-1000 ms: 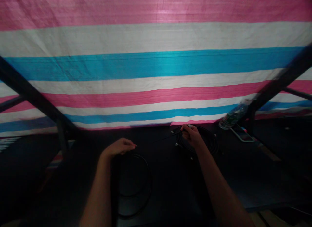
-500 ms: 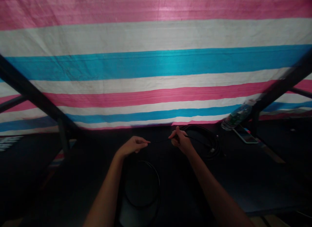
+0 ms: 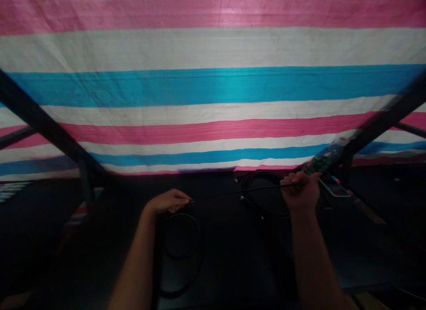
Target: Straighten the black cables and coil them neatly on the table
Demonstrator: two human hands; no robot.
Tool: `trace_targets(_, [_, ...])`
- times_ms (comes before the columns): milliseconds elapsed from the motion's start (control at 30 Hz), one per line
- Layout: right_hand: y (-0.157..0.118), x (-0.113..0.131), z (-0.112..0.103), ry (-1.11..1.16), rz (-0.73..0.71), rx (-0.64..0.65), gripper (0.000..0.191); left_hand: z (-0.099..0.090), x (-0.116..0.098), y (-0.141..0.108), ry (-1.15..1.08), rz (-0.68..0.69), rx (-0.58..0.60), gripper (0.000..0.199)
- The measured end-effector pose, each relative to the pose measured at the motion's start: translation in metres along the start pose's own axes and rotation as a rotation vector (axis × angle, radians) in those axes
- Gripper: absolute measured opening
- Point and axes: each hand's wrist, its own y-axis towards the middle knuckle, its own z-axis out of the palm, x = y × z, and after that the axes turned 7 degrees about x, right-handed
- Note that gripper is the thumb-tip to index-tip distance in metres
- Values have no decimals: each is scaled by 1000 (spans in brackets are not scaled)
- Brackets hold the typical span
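Note:
A thin black cable (image 3: 253,190) runs taut between my two hands above a dark table (image 3: 233,261). My left hand (image 3: 171,200) pinches it between thumb and fingertips, left of centre. Farther right, my right hand (image 3: 301,190) is wrapped round the cable, thumb pointing up and outward. Below my left hand hangs or lies a loop of black cable (image 3: 199,239). A coil of black cable (image 3: 249,203) with light-coloured connector ends lies on the table, partly behind my right hand.
A clear plastic bottle (image 3: 328,156) leans at the back right, beside a phone (image 3: 334,187). Dark slanting frame bars (image 3: 49,130) (image 3: 382,123) stand at both sides. A striped pink, white and blue sheet (image 3: 213,88) hangs behind the table.
My right hand has moved far right along the cable and now grips it in a fist. My left hand has shifted slightly left. The stretch between them is longer, and the lower loop looks smaller.

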Motion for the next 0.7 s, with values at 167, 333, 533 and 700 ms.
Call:
trace_targets(167, [-31, 29, 14, -38, 91, -28, 54, -3, 4, 4, 12, 31, 15, 55])
trace_targets(333, [-44, 62, -7, -189, 326, -97, 62, -7, -1, -4, 67, 30, 19, 42])
trace_targets(533, [-51, 101, -38, -213, 411, -441, 60, 1, -12, -19, 83, 47, 96, 37])
trace_targets(700, [-67, 87, -31, 29, 159, -498, 31, 21, -25, -15, 40, 115, 121, 36])
